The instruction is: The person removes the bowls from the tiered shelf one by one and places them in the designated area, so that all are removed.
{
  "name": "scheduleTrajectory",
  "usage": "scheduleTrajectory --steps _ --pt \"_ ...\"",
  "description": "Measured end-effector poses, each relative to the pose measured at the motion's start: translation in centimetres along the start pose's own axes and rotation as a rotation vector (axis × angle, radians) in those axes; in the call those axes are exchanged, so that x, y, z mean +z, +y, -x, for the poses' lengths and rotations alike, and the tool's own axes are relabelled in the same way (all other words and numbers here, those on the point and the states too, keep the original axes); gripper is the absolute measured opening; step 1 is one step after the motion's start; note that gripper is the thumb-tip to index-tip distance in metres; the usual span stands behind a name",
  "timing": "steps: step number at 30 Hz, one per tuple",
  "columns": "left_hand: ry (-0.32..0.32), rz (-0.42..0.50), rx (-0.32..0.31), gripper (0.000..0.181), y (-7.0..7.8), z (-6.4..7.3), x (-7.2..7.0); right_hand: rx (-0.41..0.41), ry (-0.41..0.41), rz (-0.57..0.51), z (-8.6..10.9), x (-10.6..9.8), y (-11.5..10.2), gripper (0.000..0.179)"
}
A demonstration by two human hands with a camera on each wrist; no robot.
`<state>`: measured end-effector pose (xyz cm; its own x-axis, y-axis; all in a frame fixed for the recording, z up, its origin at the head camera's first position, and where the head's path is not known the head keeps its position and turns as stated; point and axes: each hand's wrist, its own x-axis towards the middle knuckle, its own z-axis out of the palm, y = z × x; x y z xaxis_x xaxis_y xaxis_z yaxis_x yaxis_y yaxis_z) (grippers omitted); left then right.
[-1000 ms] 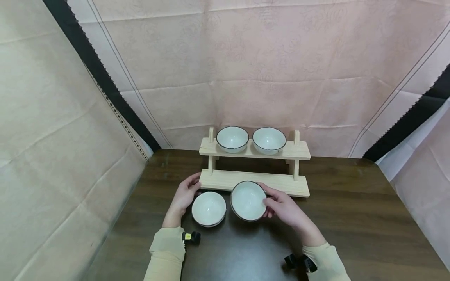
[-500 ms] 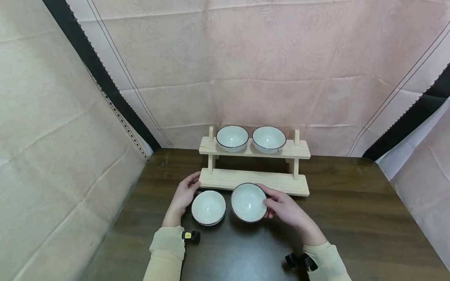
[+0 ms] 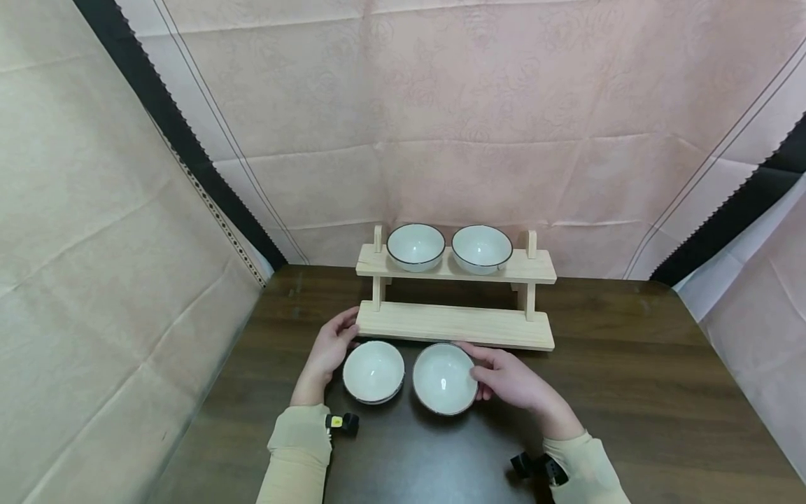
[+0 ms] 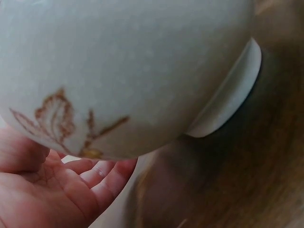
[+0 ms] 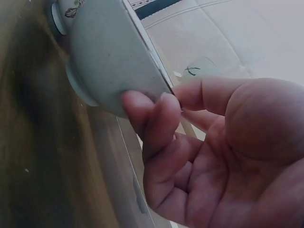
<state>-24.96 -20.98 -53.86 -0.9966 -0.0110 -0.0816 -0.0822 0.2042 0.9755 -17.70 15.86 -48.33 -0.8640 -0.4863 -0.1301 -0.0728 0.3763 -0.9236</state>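
Observation:
My right hand (image 3: pixel 504 378) pinches the rim of a white bowl (image 3: pixel 444 379) with a dark edge, thumb at the rim and fingers under its outer side. In the right wrist view this bowl (image 5: pixel 114 57) sits low, its foot close to the tabletop. Another white bowl (image 3: pixel 373 372) stands to its left. Past that bowl, my left hand (image 3: pixel 330 350) has its loosely bent fingers at the left end of the rack's lower shelf. In the left wrist view a bowl (image 4: pixel 128 61) with a brown leaf pattern hides part of the left hand (image 4: pixel 61 190).
A two-tier pale wooden rack (image 3: pixel 453 325) stands behind the bowls. Its upper shelf carries a left bowl (image 3: pixel 415 248) and a right bowl (image 3: pixel 482 249). Light cloth (image 3: pixel 472 140) hangs behind the dark wooden table (image 3: pixel 630 378).
My right hand has brought its bowl down and slightly toward me, away from the rack's lower shelf. My left hand and the other bowls have stayed in place.

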Motion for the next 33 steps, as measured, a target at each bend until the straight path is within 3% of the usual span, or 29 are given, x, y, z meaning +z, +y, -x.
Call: scheduleTrajectory --steps 6,12,33 --pt "0.003 -0.001 0.001 0.042 0.1 0.0 0.1 -0.015 -0.017 0.014 -0.1 0.3 -0.1 0.058" --pt "0.005 -0.002 0.005 0.042 0.1 0.1 0.1 0.023 -0.024 0.033 -0.4 0.7 0.4 0.055" --pt "0.004 0.005 0.003 0.043 0.1 0.1 0.0 0.065 -0.054 -0.068 -1.0 1.3 1.1 0.058"
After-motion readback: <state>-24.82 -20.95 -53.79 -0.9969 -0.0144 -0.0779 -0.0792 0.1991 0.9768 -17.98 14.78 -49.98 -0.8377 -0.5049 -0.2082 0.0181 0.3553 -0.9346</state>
